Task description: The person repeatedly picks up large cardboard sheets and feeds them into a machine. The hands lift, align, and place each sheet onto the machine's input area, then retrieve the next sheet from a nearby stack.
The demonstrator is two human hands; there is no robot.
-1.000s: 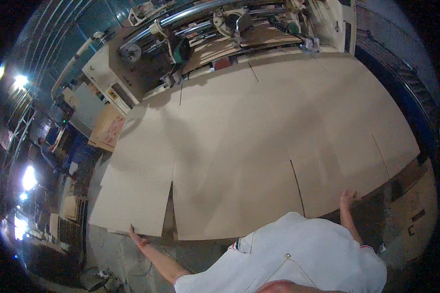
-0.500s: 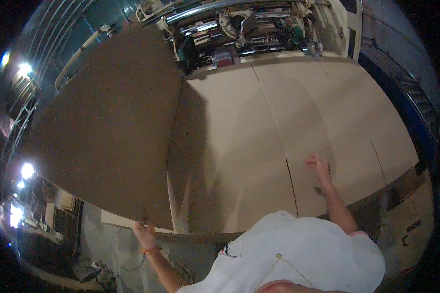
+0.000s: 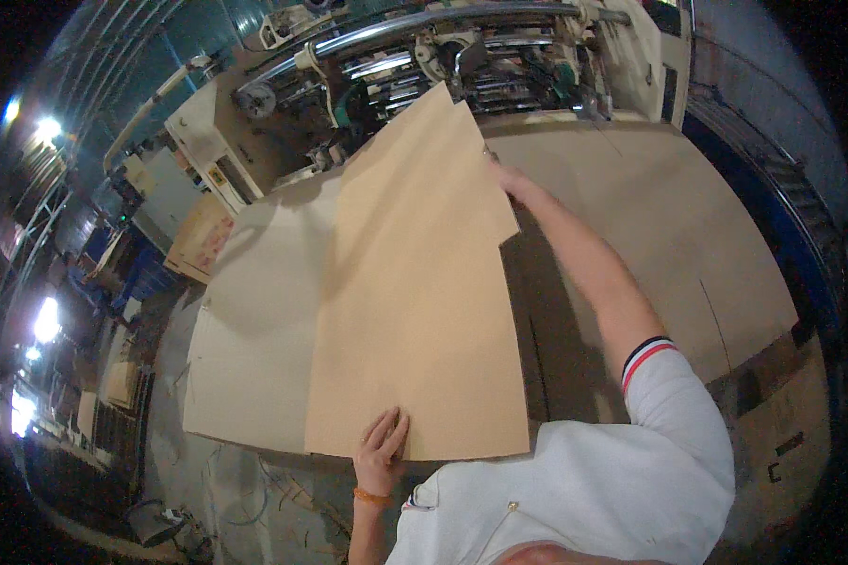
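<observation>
— In the head view, what is being handled, and where is it found?

— A large cardboard sheet (image 3: 415, 282) is held tilted up over the stack of flat cardboard (image 3: 631, 235) on the counter, in the middle of the scene, reaching from the near edge toward the machine (image 3: 443, 66) at the far side.

— How are the hands placed?

— The left hand (image 3: 382, 450) is laid on the near edge of the sheet, fingers spread flat on the face; whether the thumb is hooked beneath cannot be told. The right hand (image 3: 501, 174) is stretched to the far right edge, where a corner step is cut; its fingers are mostly hidden behind the board, so the closure cannot be told.

— How is the sheet judged to handle?

— It is judged light for its size and fairly stiff, yet apt to bow or catch air if swung. Creases and slots are seen, so folding along them is likely. Opposite edges, well apart, are judged the best hold; the face looks smooth and may slide under a flat palm.
</observation>
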